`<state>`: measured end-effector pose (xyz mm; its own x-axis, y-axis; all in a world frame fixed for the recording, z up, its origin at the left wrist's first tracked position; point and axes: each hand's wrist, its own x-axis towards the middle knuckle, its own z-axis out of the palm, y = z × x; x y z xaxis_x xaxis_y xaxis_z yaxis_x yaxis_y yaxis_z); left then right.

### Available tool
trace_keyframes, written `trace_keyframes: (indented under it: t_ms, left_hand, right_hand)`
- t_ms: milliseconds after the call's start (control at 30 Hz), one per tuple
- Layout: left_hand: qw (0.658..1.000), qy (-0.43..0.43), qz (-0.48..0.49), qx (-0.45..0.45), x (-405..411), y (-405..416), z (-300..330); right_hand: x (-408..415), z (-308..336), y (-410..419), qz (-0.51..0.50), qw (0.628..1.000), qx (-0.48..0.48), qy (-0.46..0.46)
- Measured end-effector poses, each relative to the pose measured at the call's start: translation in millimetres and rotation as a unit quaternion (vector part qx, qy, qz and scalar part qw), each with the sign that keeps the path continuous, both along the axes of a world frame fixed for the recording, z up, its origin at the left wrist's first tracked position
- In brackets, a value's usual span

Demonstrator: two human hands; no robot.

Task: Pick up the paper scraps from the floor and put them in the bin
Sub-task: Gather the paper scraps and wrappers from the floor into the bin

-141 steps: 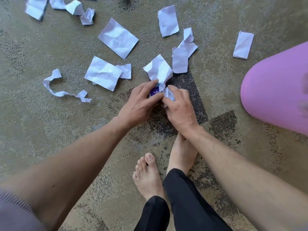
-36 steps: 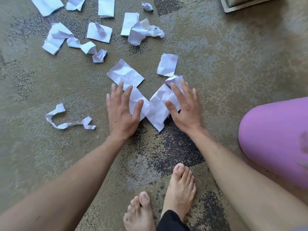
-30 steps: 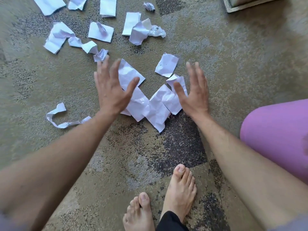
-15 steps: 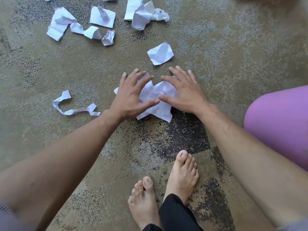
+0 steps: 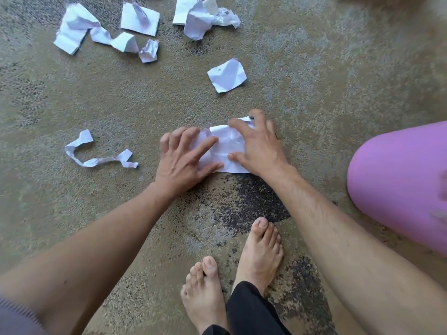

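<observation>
The gathered wad of paper scraps (image 5: 223,151) was taken as the landmark, lying on the carpet (image 5: 121,102) just ahead of the bare feet (image 5: 258,250). To its left, well apart, a twisted paper strip (image 5: 96,154) was seen, untouched. The left hand (image 5: 180,163) was pressed against the wad's left end, fingers curled and spread over the paper. The wad itself was held between both hands, its long axis running left to right, so the squeeze had to be made inward along that axis; neither hand was nearer. White, creased and crumpled it looked, layered from several pieces. The right hand (image 5: 258,146) was clamped on the right end, fingers hooked over the far edge. Beyond the wad a loose square scrap (image 5: 227,74) was left, and farther right the purple bin (image 5: 399,187).
</observation>
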<state>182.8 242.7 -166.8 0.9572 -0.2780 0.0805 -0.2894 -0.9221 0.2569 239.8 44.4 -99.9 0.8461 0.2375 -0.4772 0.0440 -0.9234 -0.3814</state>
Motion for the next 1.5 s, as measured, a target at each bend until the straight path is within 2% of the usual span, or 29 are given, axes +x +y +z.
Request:
trace_keyframes:
  t_ms: [100, 233, 333, 433, 500, 533, 633, 667, 767, 900, 1033, 1200, 1267, 1367, 1500]
  left_hand:
    - [0.998, 0.013, 0.024, -0.051, 9, -8, 1]
    - [0.994, -0.006, -0.017, -0.105, 17, -13, 11]
    - [0.981, 0.089, 0.014, -0.172, 13, -17, 24]
    - [0.95, 0.177, 0.106, -0.234, 8, -22, 40]
    - [0.909, 0.22, 0.202, -0.292, 8, -25, 57]
    - [0.876, 0.249, 0.253, -0.326, 8, -27, 68]
    - [0.751, 0.324, 0.343, -0.462, 3, -36, 104]
    - [0.722, 0.332, 0.358, -0.49, 1, -39, 118]
    - [0.671, 0.341, 0.384, -0.535, -2, -54, 165]
    - [0.637, 0.347, 0.375, -0.576, 1, -78, 237]
    - [0.624, 0.367, 0.327, -0.608, 13, -117, 311]
    - [0.634, 0.41, 0.214, -0.62, 34, -191, 382]
    - [0.654, 0.427, 0.173, -0.6, 41, -225, 400]
    - [0.707, 0.433, 0.114, -0.547, 44, -277, 418]
    - [0.742, 0.44, 0.117, -0.493, 49, -327, 421]
  right_hand:
    - [1, -3, 7, -0.021, 0.998, 0.047, -0.021]
    - [0, -2, 13, -0.021, 0.998, 0.056, -0.005]
    - [-6, -3, 13, -0.025, 0.997, 0.07, 0.006]
    - [-18, 2, 6, -0.132, 0.98, 0.144, 0.042]
    - [-28, 10, -1, -0.254, 0.94, 0.207, 0.093]
    - [-34, 17, -3, -0.309, 0.912, 0.242, 0.12]
    - [-52, 48, -11, -0.401, 0.844, 0.319, 0.155]
    - [-57, 62, -13, -0.42, 0.829, 0.335, 0.157]
    - [-69, 112, -19, -0.472, 0.784, 0.378, 0.138]
    - [-79, 192, -29, -0.541, 0.715, 0.433, 0.099]
    - [-88, 269, -63, -0.593, 0.65, 0.472, 0.051]
    - [-93, 344, -131, -0.656, 0.571, 0.491, -0.046]
    - [-93, 359, -160, -0.686, 0.55, 0.471, -0.077]
    - [-93, 365, -198, -0.736, 0.525, 0.415, -0.106]
    - [-92, 356, -230, -0.778, 0.498, 0.367, -0.112]
